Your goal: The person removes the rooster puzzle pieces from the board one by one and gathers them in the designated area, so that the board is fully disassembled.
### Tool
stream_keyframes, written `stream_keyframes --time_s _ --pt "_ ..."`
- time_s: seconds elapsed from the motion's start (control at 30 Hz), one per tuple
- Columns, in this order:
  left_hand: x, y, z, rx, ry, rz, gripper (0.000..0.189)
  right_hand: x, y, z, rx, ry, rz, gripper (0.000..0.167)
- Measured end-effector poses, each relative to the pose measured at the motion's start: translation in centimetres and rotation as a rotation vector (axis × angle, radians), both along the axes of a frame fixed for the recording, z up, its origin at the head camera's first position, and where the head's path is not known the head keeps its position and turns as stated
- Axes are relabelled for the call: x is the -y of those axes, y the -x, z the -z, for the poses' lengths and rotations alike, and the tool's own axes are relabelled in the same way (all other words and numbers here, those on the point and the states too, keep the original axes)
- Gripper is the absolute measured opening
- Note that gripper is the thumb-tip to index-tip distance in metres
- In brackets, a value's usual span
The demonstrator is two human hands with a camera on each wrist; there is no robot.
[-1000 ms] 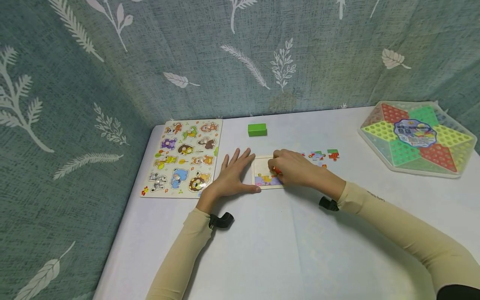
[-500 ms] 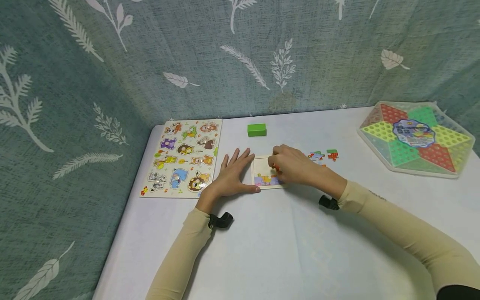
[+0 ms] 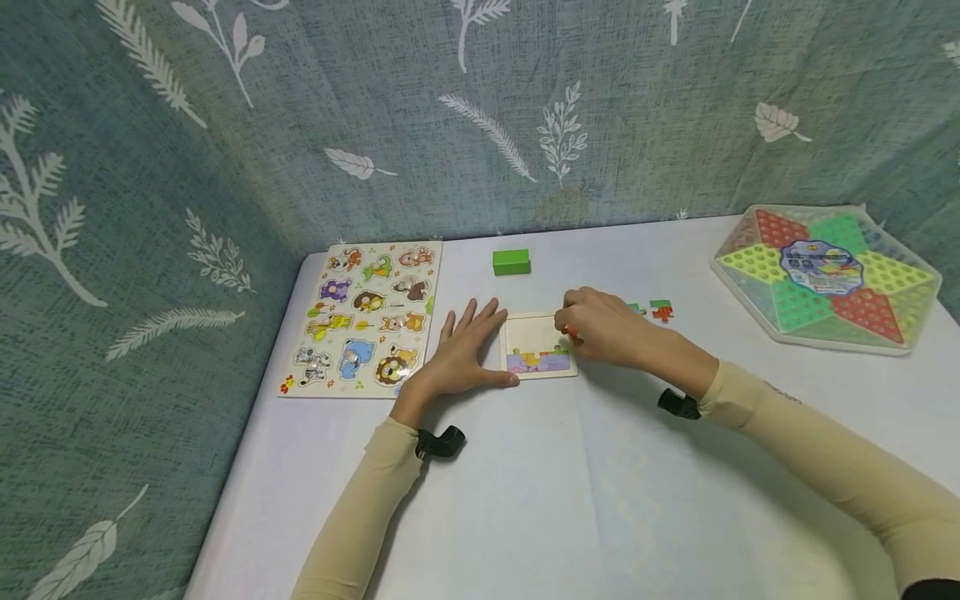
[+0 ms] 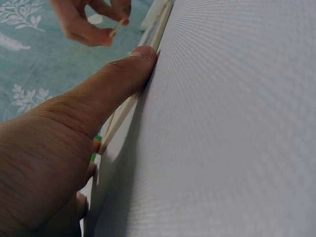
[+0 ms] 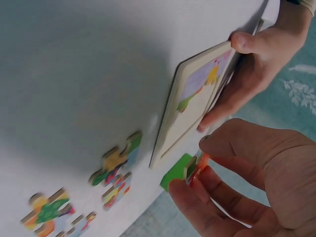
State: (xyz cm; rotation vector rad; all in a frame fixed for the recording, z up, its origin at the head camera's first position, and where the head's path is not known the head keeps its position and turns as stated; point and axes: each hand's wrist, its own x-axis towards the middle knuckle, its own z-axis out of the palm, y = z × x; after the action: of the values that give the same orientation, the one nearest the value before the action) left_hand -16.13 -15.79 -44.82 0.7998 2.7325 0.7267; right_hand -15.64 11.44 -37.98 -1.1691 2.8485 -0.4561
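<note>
A small light wooden puzzle frame lies on the white table, with joined lilac and yellow jigsaw pieces along its near side. My left hand rests at the frame's left end, fingers spread, and its thumb touches the near left corner. Over the frame's right end, my right hand pinches an orange-red jigsaw piece between thumb and fingertips. Its printed face is mostly hidden by the fingers. Several loose jigsaw pieces lie right of the frame, partly covered by the right hand in the head view.
A green block stands behind the frame. To the left lies an animal peg puzzle board, close to the left hand. A hexagonal board-game box sits at the back right. Patterned cloth hangs behind the table.
My right hand has shifted right with the pinched piece, uncovering more of the frame's right side and the joined pieces. The left hand stays in place.
</note>
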Motion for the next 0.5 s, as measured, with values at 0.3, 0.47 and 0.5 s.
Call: stream_keyframes --time_s 0.3,0.47,0.5 --pt "-0.1 0.0 -0.1 0.001 0.008 -0.003 0.110 -2.3 -0.3 -0.2 -0.010 -0.011 0.033 0.018" --pt "-0.1 0.0 -0.2 0.005 0.012 -0.001 0.110 -3.5 -0.5 -0.4 -0.009 -0.006 0.037 0.019" --pt "-0.1 0.0 -0.3 0.006 0.010 -0.001 0.109 -3.7 -0.6 -0.4 -0.010 -0.004 0.038 0.019"
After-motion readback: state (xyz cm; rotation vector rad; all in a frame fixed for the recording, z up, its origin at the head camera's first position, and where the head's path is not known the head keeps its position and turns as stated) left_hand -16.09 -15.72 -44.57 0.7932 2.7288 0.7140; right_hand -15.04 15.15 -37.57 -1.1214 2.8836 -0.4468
